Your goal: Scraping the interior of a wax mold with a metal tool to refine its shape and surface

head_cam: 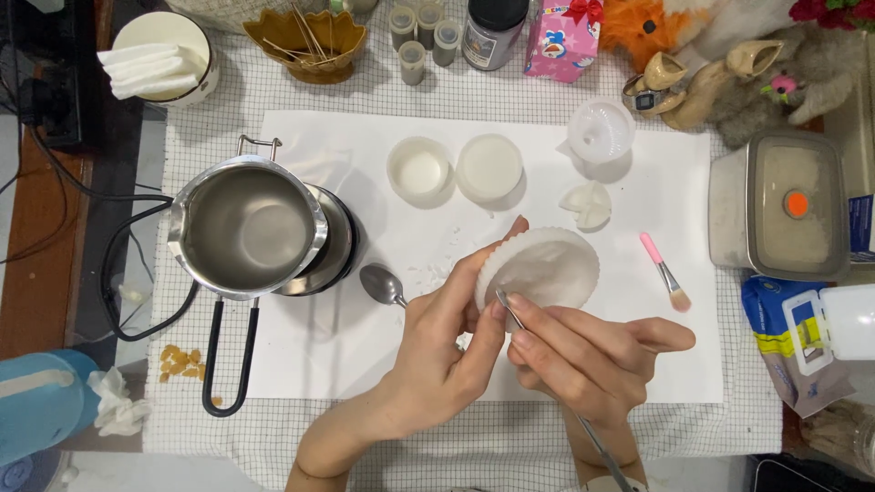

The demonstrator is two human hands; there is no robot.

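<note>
Head view: left hand [447, 328] pinches the fluted white mould [540, 267] at its 8 o'clock rim. It looks light, soft and bendable. Right hand [592, 355] fingers pinch a thin metal tool [510, 310].

pink gift box [562, 38] with red bow seen top centre; blue-yellow bag [782, 339] laid at right edge; dark labelled jar [493, 33] beside box.
</note>
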